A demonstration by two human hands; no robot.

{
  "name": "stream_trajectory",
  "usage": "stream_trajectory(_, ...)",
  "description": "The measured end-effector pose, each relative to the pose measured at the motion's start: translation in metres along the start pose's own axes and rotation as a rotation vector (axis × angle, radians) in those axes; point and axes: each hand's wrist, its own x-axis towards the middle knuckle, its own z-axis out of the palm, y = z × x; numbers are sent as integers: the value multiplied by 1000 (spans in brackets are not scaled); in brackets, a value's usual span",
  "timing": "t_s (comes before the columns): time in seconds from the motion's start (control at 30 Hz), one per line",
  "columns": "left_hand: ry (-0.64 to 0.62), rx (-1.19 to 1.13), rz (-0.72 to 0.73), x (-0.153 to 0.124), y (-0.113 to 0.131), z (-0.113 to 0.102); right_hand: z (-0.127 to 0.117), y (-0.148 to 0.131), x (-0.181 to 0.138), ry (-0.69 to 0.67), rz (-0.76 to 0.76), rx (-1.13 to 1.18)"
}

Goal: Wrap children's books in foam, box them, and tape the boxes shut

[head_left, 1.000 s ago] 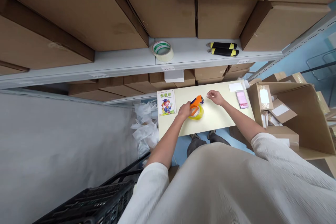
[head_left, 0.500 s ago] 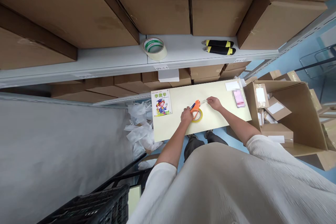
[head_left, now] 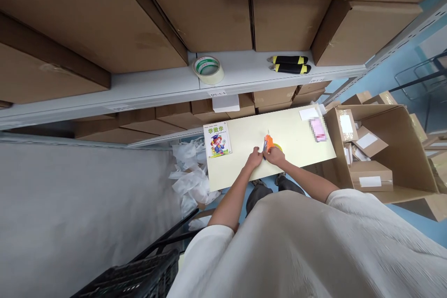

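Over the cream tabletop [head_left: 240,167], an orange tape dispenser [head_left: 268,141] stands between my hands, with part of its yellow tape roll [head_left: 278,147] showing beside my right hand. My right hand [head_left: 275,156] is closed around the dispenser's lower part. Close against its left side, my left hand [head_left: 255,158] has its fingers pinched together near a dark blue part; what they hold is too small to make out. A picture book [head_left: 218,139] lies flat at the table's left end.
A pink, blurred object [head_left: 317,129] and a white paper [head_left: 309,113] lie at the table's right end. An open carton [head_left: 408,149] with several small parcels stands to the right. On the shelf above are a tape roll [head_left: 208,70] and yellow-black cutters [head_left: 290,64]. White plastic bags [head_left: 192,181] lie left.
My right hand has come down and left from the pulled tape end onto the dispenser. My left hand has shifted to the dispenser's left side, and the dispenser has turned more upright in view.
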Motion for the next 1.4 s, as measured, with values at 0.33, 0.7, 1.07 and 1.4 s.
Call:
stream_trajectory(0.33,66,-63,141,-15,-38,-21,5,-7,1,117,35,-265)
stream_trajectory(0.7,80,-42,184,-27,-48,-24,-73,66,35,220,32,-391)
stream_trajectory(1.07,102,-48,109,-32,-22,-17,-100,89,62,211,40,-286)
stream_trajectory(1.4,149,-85,167,-25,5,-29,-187,61,19,547,-251,-241)
